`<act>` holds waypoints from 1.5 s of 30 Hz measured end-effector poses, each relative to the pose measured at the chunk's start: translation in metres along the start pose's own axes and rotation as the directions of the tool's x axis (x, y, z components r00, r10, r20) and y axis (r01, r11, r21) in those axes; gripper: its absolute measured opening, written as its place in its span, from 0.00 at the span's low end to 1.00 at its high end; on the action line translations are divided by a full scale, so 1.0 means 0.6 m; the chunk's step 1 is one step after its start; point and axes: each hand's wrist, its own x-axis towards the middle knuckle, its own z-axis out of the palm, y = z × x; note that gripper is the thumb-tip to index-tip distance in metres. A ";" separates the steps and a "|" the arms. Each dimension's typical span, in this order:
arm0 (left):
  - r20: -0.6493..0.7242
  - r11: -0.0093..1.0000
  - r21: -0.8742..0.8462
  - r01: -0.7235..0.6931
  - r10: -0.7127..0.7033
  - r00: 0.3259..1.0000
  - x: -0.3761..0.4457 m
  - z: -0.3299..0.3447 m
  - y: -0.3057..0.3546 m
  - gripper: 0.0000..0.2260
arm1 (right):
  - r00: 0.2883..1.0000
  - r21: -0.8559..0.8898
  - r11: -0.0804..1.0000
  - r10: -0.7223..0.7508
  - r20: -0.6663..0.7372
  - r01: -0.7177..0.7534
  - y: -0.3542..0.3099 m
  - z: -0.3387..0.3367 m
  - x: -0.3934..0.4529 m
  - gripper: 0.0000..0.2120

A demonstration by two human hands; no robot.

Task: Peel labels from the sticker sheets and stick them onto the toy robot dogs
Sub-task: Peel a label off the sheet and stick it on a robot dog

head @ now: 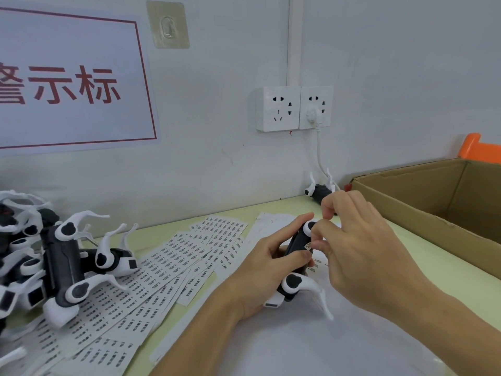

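Presently I see my left hand (267,263) gripping a black-and-white toy dog (294,270) belly-up, my right hand (352,240) pinching a label (309,246) onto it. Left of the dog lie fanned sticker sheets (151,270) and piled dogs (54,256); right, a cardboard box (433,196).

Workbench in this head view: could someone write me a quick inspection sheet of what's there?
Surface: pale green table.
Job's things: toy robot dog in hand; sticker sheets fanned out; pile of dogs far left.
Clutter: one dog by the wall.
Hands: left hand grips the dog; right hand pinches a label against it.
Cables: white cord plugged into wall socket.
Surroundings: cardboard box, red-lettered sign.
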 end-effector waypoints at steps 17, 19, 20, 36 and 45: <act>-0.011 0.997 0.071 -0.018 0.019 1.000 0.000 0.005 0.002 0.26 | 0.999 0.081 0.997 -0.002 0.044 -0.002 0.008 -0.003 -0.002 0.04; -0.008 0.992 0.118 -0.035 0.036 0.999 0.001 0.007 0.003 0.26 | 0.999 0.059 0.998 -0.012 0.041 0.009 0.008 -0.004 -0.001 0.05; -0.008 0.992 0.121 -0.036 0.038 0.999 0.000 0.007 0.004 0.26 | 0.999 0.048 0.999 -0.016 0.042 0.014 0.008 -0.004 -0.001 0.07; -0.006 0.996 0.085 -0.041 0.042 0.999 0.004 0.003 -0.003 0.24 | 0.997 -0.040 0.998 -0.035 0.065 0.038 0.006 -0.004 0.001 0.02; 0.006 0.992 0.112 -0.059 0.058 0.998 0.005 0.001 -0.005 0.23 | 0.997 -0.079 0.996 -0.022 0.079 0.028 0.001 -0.010 0.004 0.02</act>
